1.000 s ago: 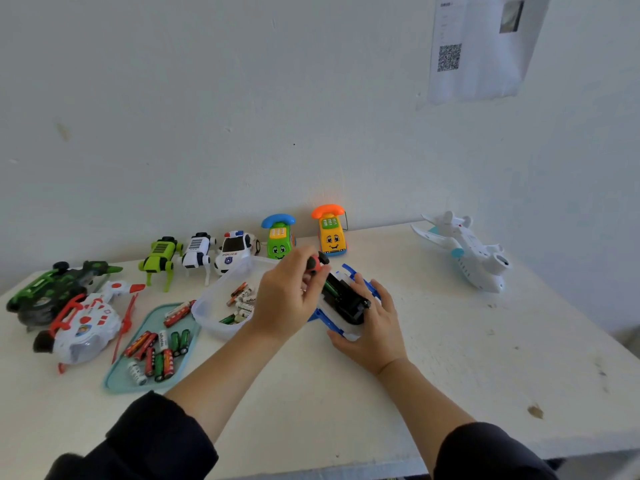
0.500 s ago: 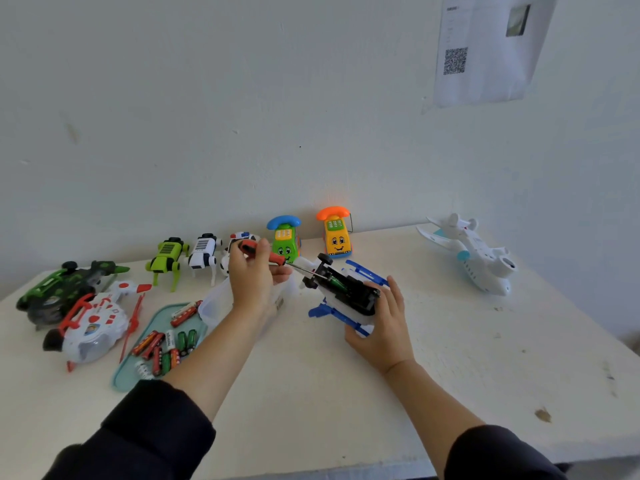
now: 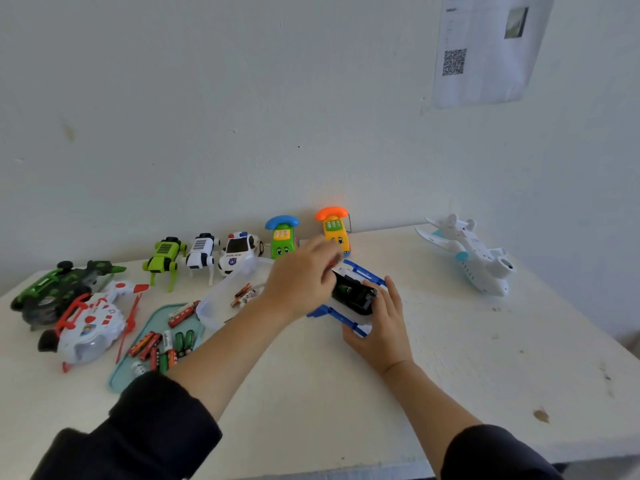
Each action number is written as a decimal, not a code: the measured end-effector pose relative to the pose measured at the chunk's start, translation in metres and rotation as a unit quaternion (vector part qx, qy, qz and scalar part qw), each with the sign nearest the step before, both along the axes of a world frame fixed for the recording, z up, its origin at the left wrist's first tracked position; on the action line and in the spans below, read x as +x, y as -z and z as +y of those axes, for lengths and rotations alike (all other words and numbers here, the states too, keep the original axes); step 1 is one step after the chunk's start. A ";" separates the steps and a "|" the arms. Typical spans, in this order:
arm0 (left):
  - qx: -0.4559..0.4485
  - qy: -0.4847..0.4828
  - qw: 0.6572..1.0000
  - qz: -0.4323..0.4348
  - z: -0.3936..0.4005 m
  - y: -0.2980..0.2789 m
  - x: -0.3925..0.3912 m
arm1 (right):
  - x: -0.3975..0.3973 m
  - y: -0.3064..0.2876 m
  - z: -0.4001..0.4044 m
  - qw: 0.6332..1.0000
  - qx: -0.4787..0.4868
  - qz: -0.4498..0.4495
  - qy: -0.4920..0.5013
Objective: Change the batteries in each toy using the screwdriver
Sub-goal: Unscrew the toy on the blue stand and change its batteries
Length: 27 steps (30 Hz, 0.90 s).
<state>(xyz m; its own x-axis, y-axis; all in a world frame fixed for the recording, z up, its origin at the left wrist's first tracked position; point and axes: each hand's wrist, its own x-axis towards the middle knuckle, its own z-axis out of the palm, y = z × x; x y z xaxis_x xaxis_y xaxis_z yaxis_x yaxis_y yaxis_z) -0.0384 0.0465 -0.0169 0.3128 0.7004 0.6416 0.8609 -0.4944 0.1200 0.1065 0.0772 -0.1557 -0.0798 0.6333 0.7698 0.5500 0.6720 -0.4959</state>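
Observation:
A blue and white toy (image 3: 360,282) lies upside down in the middle of the table, its black battery bay open with a green battery inside. My right hand (image 3: 382,320) grips the toy from the near right side. My left hand (image 3: 301,275), blurred, is over the toy's left end and closed around the red-handled screwdriver (image 3: 334,262), of which only a bit of red shows at the fingers.
A clear box (image 3: 221,292) with batteries and a teal lid (image 3: 121,372) with several batteries lie left of the toy. Toy helicopters, robot dogs, a police car (image 3: 239,252) and two phone toys line the wall. A white plane (image 3: 474,254) sits far right.
My left hand has swung right from above the clear box to the toy's left end, carrying the screwdriver. The toy has been lowered flatter onto the table.

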 end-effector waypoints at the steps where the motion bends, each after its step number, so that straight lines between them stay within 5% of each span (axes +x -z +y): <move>1: -0.078 -0.027 0.995 0.054 0.004 0.007 0.002 | 0.000 0.000 0.000 1.000 0.006 -0.002 0.000; 4: -0.218 -0.058 0.965 0.137 0.013 0.019 0.007 | 0.000 0.001 0.001 1.000 -0.001 0.002 -0.002; 10: -0.214 -0.056 0.965 0.139 0.016 0.019 0.005 | 0.000 -0.001 0.000 1.000 -0.009 -0.018 -0.018; 14: -0.143 -0.022 0.984 -0.107 0.010 0.013 -0.008 | 0.000 -0.001 -0.001 1.000 -0.006 -0.019 -0.012; 17: -0.035 -0.147 0.952 -0.266 0.006 0.000 -0.030 | 0.000 -0.003 -0.004 1.000 -0.022 -0.012 -0.014; 21: -0.183 -0.353 0.906 -0.144 0.011 0.006 -0.081 | -0.001 -0.003 -0.005 0.999 -0.031 -0.018 -0.006; 27: -0.501 -0.267 0.814 0.121 -0.011 0.010 -0.097 | -0.003 -0.002 -0.004 0.999 -0.027 -0.035 0.012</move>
<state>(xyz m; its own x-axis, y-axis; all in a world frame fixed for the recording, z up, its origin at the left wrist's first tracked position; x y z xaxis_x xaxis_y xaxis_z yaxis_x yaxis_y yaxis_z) -0.1352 0.0356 -0.0264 -0.1759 0.9120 -0.3705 0.9795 0.1997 0.0267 0.1036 0.0729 -0.1534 -0.1165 0.6766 0.7271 0.6008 0.6310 -0.4908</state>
